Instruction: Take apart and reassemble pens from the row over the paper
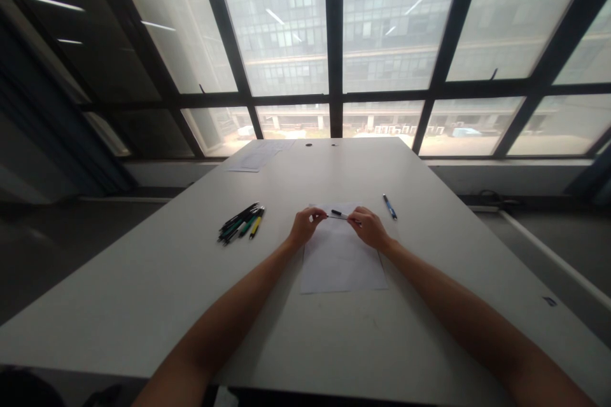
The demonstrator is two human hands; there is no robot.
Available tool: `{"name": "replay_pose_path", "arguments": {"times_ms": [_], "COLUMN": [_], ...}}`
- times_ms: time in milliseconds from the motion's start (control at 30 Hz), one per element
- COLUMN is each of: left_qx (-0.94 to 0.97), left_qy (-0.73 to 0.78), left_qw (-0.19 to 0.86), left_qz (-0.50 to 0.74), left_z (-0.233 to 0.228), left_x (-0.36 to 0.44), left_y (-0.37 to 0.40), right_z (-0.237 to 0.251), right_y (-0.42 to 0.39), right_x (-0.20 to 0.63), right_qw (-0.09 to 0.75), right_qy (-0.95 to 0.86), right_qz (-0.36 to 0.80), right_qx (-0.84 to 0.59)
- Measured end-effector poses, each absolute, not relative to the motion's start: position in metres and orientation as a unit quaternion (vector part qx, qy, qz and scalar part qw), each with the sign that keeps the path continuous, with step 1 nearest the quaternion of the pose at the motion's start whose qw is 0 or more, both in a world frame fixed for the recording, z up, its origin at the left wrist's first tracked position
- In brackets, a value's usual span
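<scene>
My left hand is closed in a pinch above the white paper sheet. Its fingertips are on one end of a thin rod that looks like a pen refill. Facing it from the right, my right hand is also closed, with thumb and finger at the rod's other end. A black-ended pen piece shows between the hands, just above the rod; whether the right fingers grip it too is hard to make out. Right of the hands lies a blue pen.
A pile of black and green pens lies on the left of the white table, with a yellow pen beside it. More papers are at the far left. A small dark scrap sits near the right edge. Windows stand behind.
</scene>
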State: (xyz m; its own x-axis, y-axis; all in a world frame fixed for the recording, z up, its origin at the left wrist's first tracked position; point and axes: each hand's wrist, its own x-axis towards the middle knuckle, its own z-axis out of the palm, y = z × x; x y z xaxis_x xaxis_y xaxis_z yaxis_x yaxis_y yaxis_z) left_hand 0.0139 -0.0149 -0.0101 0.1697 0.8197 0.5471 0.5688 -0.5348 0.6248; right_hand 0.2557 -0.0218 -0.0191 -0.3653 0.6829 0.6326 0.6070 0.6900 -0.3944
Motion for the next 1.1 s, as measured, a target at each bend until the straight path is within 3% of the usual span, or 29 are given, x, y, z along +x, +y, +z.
{"name": "replay_pose_path", "arguments": {"times_ms": [1100], "left_qx": [0.805], "left_qy": [0.411], "left_qw": [0.146], "left_qz": [0.403], "left_z": [-0.0114], "left_x": [0.0163], "left_y": [-0.0166], "right_z": [-0.0166], "right_y": [-0.0229], "right_x": [0.2553], "right_qw": [0.406], "right_qy": [-0.831], "right_qz": [0.066], "right_qx": [-0.375]}}
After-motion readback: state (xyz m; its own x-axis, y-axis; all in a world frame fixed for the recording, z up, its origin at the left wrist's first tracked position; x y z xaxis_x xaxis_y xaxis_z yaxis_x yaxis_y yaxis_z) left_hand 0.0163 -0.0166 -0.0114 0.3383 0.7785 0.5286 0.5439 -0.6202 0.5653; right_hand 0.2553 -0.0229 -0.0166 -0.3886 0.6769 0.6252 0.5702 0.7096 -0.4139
